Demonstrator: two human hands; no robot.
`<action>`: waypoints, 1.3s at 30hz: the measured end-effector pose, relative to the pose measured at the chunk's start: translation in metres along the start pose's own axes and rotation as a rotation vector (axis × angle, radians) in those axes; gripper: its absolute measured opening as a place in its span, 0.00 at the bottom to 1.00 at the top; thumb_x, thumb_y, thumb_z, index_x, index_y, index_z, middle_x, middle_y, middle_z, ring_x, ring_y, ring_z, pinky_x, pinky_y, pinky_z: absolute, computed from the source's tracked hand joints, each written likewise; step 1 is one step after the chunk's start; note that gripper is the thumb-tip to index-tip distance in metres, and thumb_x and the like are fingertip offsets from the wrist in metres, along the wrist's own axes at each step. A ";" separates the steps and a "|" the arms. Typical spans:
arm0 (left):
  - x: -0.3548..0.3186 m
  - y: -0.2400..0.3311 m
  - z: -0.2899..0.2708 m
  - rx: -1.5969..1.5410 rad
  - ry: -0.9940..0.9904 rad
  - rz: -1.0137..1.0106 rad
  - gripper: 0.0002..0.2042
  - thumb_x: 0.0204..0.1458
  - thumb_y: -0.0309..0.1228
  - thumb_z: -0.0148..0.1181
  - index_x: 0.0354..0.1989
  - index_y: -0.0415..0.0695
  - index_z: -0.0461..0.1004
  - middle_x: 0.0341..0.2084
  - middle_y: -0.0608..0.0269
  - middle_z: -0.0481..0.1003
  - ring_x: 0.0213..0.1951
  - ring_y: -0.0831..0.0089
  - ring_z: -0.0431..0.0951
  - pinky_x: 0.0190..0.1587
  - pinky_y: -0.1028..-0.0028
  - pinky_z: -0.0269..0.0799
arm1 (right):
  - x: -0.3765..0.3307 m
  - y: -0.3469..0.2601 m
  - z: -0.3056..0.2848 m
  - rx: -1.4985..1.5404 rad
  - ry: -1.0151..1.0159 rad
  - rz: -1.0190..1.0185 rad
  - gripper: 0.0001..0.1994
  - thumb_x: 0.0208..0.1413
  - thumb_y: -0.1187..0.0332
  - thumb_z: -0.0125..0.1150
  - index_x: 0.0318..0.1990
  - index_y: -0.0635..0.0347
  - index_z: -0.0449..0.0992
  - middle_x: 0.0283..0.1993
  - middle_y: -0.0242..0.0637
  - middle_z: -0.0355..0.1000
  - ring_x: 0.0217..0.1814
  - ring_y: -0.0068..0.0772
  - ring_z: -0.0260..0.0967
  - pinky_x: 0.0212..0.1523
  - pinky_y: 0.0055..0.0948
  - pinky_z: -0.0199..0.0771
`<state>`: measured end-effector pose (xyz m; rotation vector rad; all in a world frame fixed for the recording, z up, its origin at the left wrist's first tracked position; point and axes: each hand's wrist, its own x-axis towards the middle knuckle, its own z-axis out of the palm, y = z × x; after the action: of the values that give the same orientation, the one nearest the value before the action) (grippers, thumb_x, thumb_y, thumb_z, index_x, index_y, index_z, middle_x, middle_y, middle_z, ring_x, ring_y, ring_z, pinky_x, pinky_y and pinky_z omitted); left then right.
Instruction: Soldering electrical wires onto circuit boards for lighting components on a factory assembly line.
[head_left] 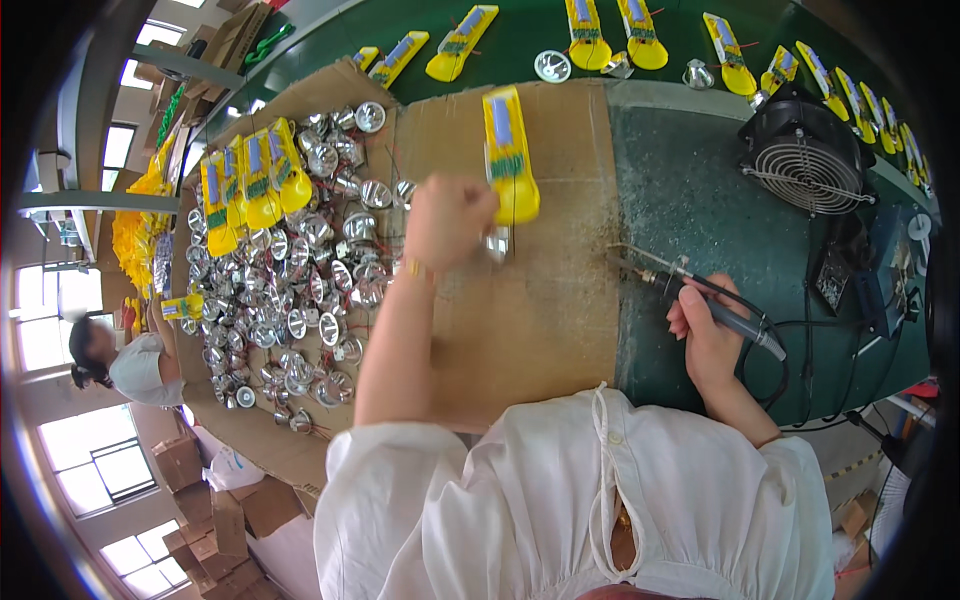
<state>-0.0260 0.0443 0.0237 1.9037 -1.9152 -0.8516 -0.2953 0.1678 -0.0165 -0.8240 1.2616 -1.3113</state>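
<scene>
Yellow torch body (510,150) lies on the cardboard sheet (540,310), its lower end pinched in the closed fingers of the left hand (447,218); the right hand (708,335) grips a soldering iron (690,290), tip idle on the green mat (690,200); soldering seems about to begin; the tip must reach the wires below the torch.

Glossy yellow plastic casing (510,155) on matt brown cardboard (540,300) (shiny metal reflectors (300,290) beside).
</scene>
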 end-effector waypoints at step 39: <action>-0.051 -0.008 -0.014 -0.278 0.380 0.058 0.08 0.47 0.30 0.57 0.28 0.35 0.76 0.18 0.63 0.75 0.22 0.81 0.73 0.27 0.79 0.67 | -0.012 -0.010 -0.005 -0.007 0.010 -0.046 0.07 0.51 0.71 0.57 0.32 0.64 0.67 0.20 0.36 0.68 0.18 0.18 0.63 0.18 0.15 0.63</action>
<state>-0.0075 0.0918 0.0396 1.6917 -1.5309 -0.6434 -0.3005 0.1788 -0.0055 -0.8570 1.2628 -1.3498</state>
